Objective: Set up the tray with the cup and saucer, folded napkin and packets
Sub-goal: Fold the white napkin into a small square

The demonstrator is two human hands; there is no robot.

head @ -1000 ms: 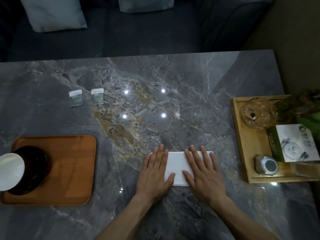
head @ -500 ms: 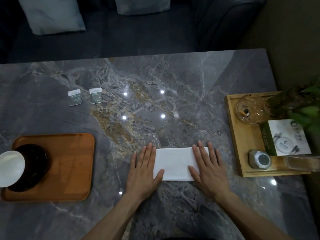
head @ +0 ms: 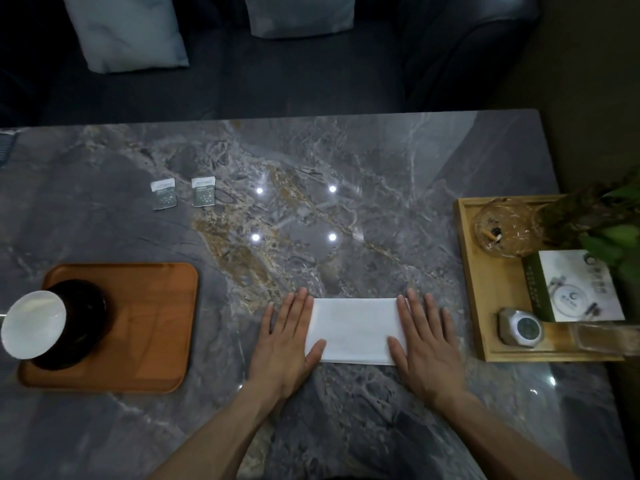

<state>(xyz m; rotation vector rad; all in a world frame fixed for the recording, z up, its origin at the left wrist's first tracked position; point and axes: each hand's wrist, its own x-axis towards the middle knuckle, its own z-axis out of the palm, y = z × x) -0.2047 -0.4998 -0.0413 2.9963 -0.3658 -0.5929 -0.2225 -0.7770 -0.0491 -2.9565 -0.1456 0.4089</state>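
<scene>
A white folded napkin (head: 353,329) lies flat on the grey marble table (head: 311,168), near its front edge. My left hand (head: 285,344) rests palm down on the napkin's left end and my right hand (head: 424,344) on its right end, fingers spread. At the left stands the brown wooden tray (head: 156,323), with a white cup (head: 33,329) on a dark saucer (head: 81,323) in its left part. Two small grey packets (head: 164,194) (head: 203,191) lie side by side on the table beyond the tray.
At the right edge sits a light wooden tray (head: 474,289) holding a glass ashtray (head: 505,226), a green and white box (head: 575,287), a metal lighter-like object (head: 521,328) and plant leaves (head: 609,220). A dark sofa with pale cushions (head: 128,32) runs behind the table.
My two hands have slid apart along the napkin, from its middle out to its ends, pressing it flat. More of the white napkin shows between them.
</scene>
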